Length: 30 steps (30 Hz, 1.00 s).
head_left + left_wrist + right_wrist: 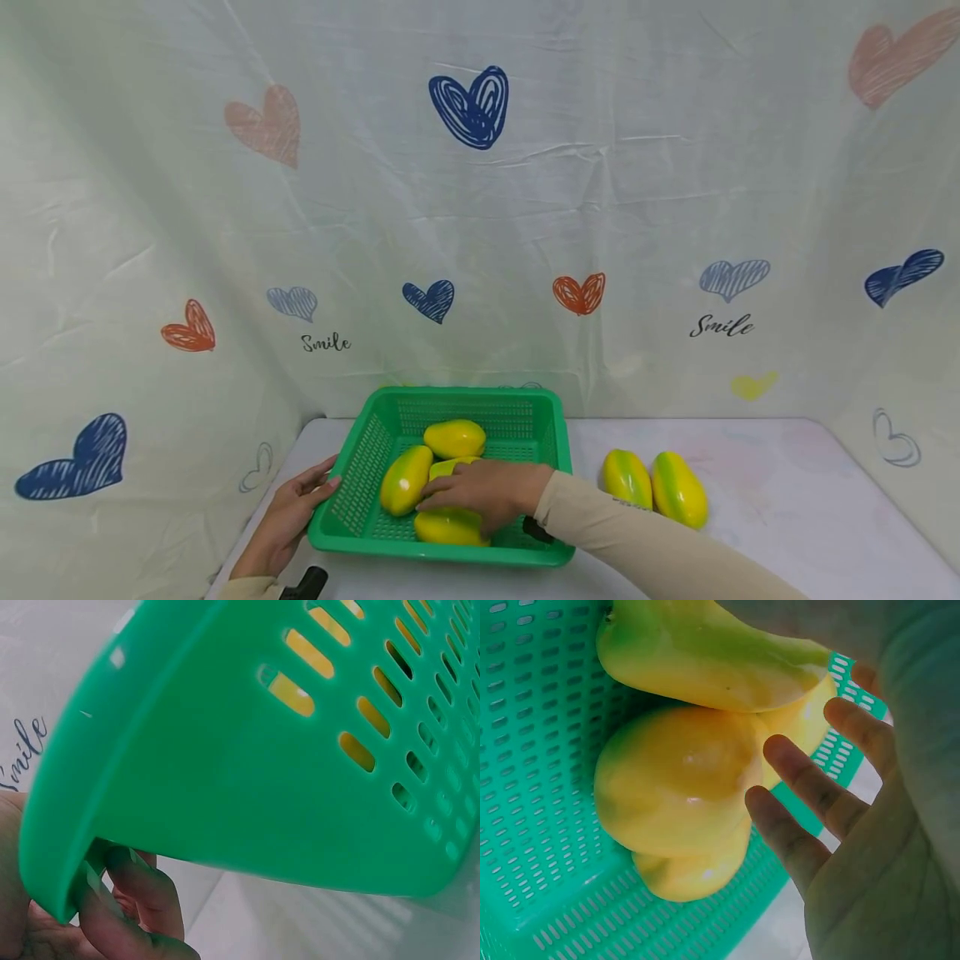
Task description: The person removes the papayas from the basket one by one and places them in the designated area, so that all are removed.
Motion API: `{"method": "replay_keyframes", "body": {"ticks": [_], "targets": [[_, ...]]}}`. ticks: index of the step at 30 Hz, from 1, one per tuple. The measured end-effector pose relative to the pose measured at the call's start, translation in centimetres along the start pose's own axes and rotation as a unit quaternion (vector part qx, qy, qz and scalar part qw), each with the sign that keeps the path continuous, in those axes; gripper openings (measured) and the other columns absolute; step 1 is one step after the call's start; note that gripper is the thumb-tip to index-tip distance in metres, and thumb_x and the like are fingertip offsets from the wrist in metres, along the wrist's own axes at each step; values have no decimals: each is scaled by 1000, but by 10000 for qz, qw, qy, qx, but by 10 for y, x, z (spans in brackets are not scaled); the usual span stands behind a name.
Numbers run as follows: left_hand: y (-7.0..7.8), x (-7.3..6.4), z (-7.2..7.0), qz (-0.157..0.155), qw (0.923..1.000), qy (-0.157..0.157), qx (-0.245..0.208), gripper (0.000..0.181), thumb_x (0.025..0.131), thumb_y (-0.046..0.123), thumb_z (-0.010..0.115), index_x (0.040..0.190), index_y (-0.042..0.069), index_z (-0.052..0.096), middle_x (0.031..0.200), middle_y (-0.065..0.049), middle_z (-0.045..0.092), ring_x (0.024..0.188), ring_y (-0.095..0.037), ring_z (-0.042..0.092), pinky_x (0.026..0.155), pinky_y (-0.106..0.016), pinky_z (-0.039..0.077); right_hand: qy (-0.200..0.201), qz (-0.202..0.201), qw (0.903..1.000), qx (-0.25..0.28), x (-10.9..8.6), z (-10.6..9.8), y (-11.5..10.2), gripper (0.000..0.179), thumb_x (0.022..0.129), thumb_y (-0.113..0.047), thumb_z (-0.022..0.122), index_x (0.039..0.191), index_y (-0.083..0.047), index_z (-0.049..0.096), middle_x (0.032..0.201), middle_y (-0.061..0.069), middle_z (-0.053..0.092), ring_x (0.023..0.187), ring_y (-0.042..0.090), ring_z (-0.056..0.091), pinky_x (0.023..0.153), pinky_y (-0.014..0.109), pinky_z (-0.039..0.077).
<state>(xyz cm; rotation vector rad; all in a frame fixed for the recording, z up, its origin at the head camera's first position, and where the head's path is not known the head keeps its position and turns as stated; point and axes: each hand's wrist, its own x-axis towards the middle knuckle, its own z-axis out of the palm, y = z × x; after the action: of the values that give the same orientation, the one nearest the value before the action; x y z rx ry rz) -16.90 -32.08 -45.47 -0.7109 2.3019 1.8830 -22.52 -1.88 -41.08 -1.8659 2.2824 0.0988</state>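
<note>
A green plastic basket [442,551] with slotted walls holds several yellow-green papayas, among them one at the back [454,437], a left papaya [406,481] and a front papaya [452,529]. At the basket's left side, my left hand [288,510] grips the rim, its fingers hooked beneath the edge in the left wrist view. My right hand [501,490] reaches in from the right, over the middle and front papayas. In the right wrist view its fingers [802,776] are spread and stretched beside the papayas [679,780]; the thumb is hidden.
Two more papayas, one nearer the basket [626,477] and one farther right [678,490], lie side by side on the white table [780,500]. Behind the table hangs a pale curtain [510,225] printed with hearts.
</note>
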Motion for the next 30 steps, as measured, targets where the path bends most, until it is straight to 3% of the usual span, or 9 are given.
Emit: {"method": "replay_keyframes", "body": {"ticks": [11,20,30], "targets": [[4,-1,0,-5,10000,-31,-43,69,85,31,68,142,7,37,131,-22,34,84,-17,57,71,-33,48,-149,49,9985,-523,5,8,-5,83,76,-17,78,144,-32,32,146,-13,28,120,13,41,91,21,39],[3,-2,1,43,10000,-35,-22,69,85,32,67,142,6,37,132,-23,32,85,-18,57,71,-33,49,-129,164,9982,-567,4,8,-5,81,73,-20,80,140,-34,37,141,-12,34,115,11,42,88,21,40],[1,-2,0,12,10000,-4,-23,71,84,33,68,142,6,37,135,-25,31,84,-17,58,71,-34,49,-316,273,9965,-721,-3,9,-6,91,68,-15,84,142,-31,32,145,-14,29,118,11,40,88,20,40]]}}
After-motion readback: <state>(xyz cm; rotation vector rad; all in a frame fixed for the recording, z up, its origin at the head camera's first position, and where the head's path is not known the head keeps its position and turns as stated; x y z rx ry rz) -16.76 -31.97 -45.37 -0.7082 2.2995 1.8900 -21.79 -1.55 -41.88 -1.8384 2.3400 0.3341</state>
